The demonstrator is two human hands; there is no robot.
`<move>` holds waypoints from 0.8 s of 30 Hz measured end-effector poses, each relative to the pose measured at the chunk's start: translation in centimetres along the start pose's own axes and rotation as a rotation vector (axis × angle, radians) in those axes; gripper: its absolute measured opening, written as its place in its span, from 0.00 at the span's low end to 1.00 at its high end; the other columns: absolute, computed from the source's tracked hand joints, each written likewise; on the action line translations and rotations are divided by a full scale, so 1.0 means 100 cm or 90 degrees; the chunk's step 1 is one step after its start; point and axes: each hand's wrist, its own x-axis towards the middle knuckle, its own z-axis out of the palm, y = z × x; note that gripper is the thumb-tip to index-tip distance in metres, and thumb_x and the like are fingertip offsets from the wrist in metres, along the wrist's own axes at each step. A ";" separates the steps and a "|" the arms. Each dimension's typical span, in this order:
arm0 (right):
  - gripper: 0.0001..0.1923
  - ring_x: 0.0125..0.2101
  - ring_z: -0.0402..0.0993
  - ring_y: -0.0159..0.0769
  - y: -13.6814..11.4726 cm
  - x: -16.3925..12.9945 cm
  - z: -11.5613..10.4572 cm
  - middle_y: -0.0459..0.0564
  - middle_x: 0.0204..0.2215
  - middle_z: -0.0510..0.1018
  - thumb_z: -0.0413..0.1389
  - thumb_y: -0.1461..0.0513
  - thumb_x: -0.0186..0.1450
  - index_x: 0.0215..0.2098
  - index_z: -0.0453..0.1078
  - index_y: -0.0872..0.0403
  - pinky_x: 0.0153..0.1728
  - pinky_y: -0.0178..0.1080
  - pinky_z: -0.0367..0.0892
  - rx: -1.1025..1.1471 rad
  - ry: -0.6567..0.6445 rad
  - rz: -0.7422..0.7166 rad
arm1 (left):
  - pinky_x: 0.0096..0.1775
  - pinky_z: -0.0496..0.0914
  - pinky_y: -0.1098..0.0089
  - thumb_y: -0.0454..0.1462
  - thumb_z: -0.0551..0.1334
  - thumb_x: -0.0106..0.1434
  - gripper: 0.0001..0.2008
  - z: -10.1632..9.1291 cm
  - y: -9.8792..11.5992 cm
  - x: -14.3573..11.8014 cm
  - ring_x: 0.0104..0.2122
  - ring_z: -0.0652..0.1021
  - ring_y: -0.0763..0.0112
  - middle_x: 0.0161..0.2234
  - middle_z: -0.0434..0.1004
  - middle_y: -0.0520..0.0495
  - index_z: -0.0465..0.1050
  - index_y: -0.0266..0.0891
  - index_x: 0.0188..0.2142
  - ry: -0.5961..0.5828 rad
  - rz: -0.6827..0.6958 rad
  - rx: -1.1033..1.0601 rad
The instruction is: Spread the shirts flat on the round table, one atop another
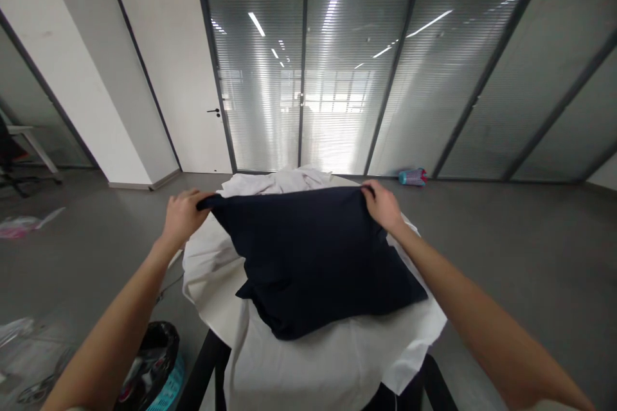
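Observation:
A dark navy piece of cloth (318,250) is stretched between my two hands, its far edge pulled nearly straight. My left hand (186,215) pinches the far left corner. At the far right corner, my right hand (383,205) grips the same edge with thumb and fingers closed. The near part of the navy cloth rests on a white cloth (308,366), with its left side bunched and folded under. The white cloth drapes over a round table (216,314) and lies rumpled at the far side.
A turquoise bin with a black liner (164,359) stands on the floor at the lower left. Dark chair-like arms (205,369) flank the table's near side. A blue and red bundle (412,176) lies by the glass partition. Plastic wrapping (24,226) lies at left.

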 end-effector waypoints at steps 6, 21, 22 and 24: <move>0.15 0.43 0.75 0.45 0.001 0.037 -0.085 0.56 0.41 0.79 0.46 0.57 0.71 0.46 0.71 0.53 0.46 0.45 0.67 0.016 0.266 -0.028 | 0.52 0.62 0.55 0.39 0.63 0.61 0.11 -0.050 0.057 0.015 0.50 0.71 0.53 0.48 0.73 0.41 0.78 0.42 0.43 0.285 0.080 -0.023; 0.33 0.51 0.75 0.45 -0.051 -0.076 -0.097 0.53 0.54 0.76 0.65 0.51 0.59 0.61 0.68 0.46 0.52 0.44 0.70 0.295 -0.605 -0.182 | 0.39 0.68 0.71 0.38 0.62 0.63 0.07 -0.066 0.137 -0.068 0.36 0.79 0.67 0.37 0.80 0.51 0.74 0.44 0.41 -0.239 0.253 -0.264; 0.39 0.55 0.71 0.46 -0.078 -0.081 -0.086 0.53 0.58 0.72 0.66 0.51 0.57 0.64 0.63 0.46 0.56 0.47 0.67 0.332 -0.571 -0.227 | 0.40 0.69 0.70 0.38 0.63 0.63 0.07 -0.062 0.150 -0.061 0.37 0.79 0.66 0.37 0.80 0.51 0.74 0.44 0.42 -0.178 0.244 -0.287; 0.43 0.58 0.68 0.48 -0.126 -0.087 -0.063 0.54 0.61 0.69 0.67 0.51 0.56 0.66 0.59 0.48 0.58 0.50 0.64 0.408 -0.480 -0.275 | 0.41 0.70 0.69 0.38 0.64 0.62 0.08 -0.059 0.175 -0.048 0.37 0.79 0.66 0.37 0.80 0.51 0.74 0.43 0.42 -0.135 0.256 -0.361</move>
